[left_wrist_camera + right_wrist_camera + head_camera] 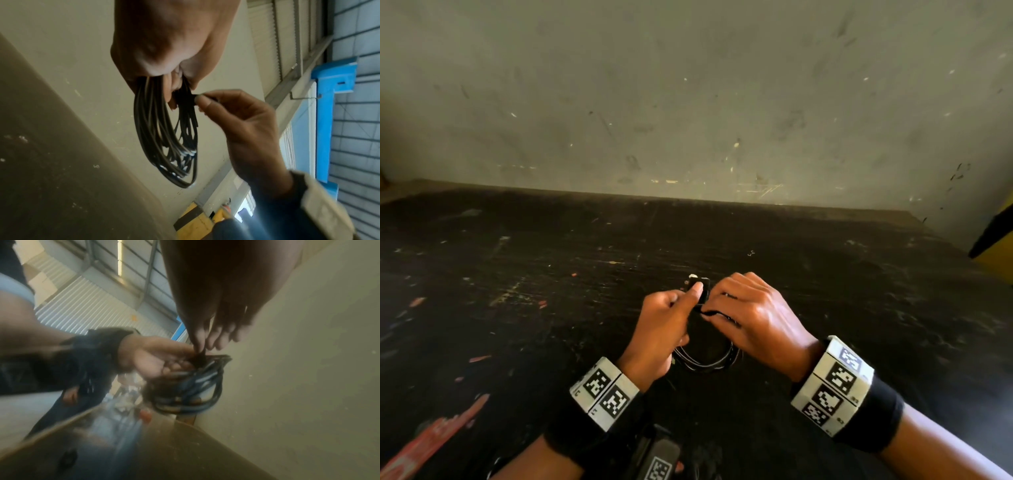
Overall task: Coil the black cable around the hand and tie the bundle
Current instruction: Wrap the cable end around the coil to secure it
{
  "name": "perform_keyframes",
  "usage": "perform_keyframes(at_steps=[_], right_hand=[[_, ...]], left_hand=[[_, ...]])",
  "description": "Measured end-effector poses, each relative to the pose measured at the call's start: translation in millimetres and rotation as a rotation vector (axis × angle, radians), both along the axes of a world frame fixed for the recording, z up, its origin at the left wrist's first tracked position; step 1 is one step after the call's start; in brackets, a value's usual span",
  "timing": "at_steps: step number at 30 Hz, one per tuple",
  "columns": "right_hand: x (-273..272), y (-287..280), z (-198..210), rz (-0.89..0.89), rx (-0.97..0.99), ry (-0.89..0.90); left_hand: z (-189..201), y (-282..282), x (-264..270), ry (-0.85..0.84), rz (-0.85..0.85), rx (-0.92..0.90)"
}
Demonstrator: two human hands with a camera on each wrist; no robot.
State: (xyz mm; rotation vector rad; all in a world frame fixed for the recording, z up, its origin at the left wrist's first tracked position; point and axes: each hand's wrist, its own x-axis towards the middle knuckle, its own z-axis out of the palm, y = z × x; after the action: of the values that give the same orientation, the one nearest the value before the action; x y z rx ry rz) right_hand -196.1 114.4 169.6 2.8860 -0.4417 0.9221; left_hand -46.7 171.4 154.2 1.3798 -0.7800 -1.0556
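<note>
Both hands meet above the near middle of the table [592, 240]. The left hand [662, 329] is curled round the top of the coil [705, 359], its thumb pressed on a small black tie [700, 291] at the gathered end; the loops hang free below the fist, clear of the tabletop. The right hand [753, 318] pinches the free end of the tie between thumb and forefinger, its other fingers loosely bent. In the left wrist view the coil [164, 138] shows as many even turns bunched in the palm, with the right hand's fingertips [202, 100] nipping the strap beside them. The right wrist view is blurred; it shows only the two hands joined at the top of the loops.

Progress, as judged: winding appears finished, since no loose run of cable trails over the table. The tie is being closed round the bundle; whether it is fully wrapped or fastened cannot be told. What remains is to cinch it and let go.

Surroundings: a scuffed grey wall [688, 102] backs the far edge; a yellow-and-black object [996, 246] stands at the far right corner; red marks [431, 442] lie at the near left corner. Nothing obstructs the hands.
</note>
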Motion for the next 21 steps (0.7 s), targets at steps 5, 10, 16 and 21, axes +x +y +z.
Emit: perform_keyframes(at_steps=[5,10,16,21], right_hand=[[-1,-9,9,0.019,0.364,-0.134],[-3,-16,18,0.012,0.637,-0.053],[-2,-20,20,0.068,0.879,-0.134],[-2,-20,16,0.082,1.022,-0.190]], left_hand=[[-2,2,-5,-0.083,-0.074,-0.066],[0,5,-6,-0.114,-0.148,-0.111],[0,6,-3,-0.187,-0.186,-0.151],[-2,5,-1,-0.274,-0.160,-0.155]])
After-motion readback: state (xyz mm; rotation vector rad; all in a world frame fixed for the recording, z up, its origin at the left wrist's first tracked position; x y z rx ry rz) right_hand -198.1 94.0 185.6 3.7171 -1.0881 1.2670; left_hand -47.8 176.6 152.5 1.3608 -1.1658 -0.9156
